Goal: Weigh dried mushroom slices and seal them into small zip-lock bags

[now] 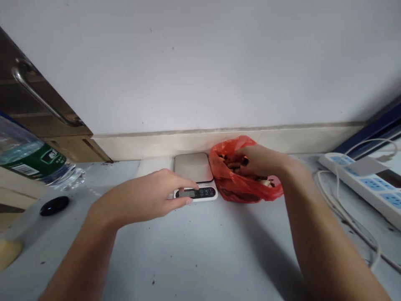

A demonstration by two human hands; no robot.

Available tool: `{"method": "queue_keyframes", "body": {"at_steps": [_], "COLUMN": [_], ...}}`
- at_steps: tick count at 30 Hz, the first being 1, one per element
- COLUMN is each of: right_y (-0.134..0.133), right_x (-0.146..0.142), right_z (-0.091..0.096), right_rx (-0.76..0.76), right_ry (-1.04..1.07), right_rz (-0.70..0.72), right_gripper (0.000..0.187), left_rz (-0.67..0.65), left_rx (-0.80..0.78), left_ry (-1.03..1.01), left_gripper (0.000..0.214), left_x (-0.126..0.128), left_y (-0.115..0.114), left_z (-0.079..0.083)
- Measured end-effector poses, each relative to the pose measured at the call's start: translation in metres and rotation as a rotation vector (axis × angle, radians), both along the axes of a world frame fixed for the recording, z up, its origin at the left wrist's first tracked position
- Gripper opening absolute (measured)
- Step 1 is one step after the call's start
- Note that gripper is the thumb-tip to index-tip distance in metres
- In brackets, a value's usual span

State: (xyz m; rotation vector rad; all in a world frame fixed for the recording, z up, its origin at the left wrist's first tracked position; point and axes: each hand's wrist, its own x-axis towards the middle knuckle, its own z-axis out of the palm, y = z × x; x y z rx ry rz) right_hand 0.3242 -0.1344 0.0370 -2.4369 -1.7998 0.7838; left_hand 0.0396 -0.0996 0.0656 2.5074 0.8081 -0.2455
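Observation:
A small kitchen scale (193,167) with a steel plate and a dark button panel sits against the wall base. My left hand (150,194) rests at its front left corner, index finger stretched onto the button panel, other fingers curled, holding nothing. My right hand (255,161) reaches into a red plastic bag (241,186) just right of the scale, its fingers curled among brown pieces inside. What those fingers grip is hidden by the bag and the hand.
A clear water bottle with a green label (31,161) lies at the left, a black round cap (54,205) near it. A white power strip (366,182) with cables runs along the right. A cabinet door with a metal handle (37,98) stands at upper left.

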Motion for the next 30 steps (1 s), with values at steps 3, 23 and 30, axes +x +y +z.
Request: {"method": "queue_keyframes", "body": {"at_steps": [3, 23, 30], "right_y": [0.001, -0.027, -0.028], "right_x": [0.002, -0.003, -0.023], "right_z": [-0.002, 0.052, 0.053], "right_rx": [0.044, 0.304, 0.644], "right_ry": [0.036, -0.061, 0.233], "right_rz": [0.009, -0.068, 0.066], "right_gripper": [0.024, 0.008, 0.006], "left_rz": [-0.002, 0.194, 0.265], "left_rx": [0.013, 0.024, 0.1], "left_ry": [-0.005, 0.152, 0.194], "left_gripper": [0.035, 0.049, 0.057], "left_x": [-0.001, -0.022, -0.032], "left_y": [0.002, 0.012, 0.023], "left_z": [0.001, 0.012, 0.01]}}
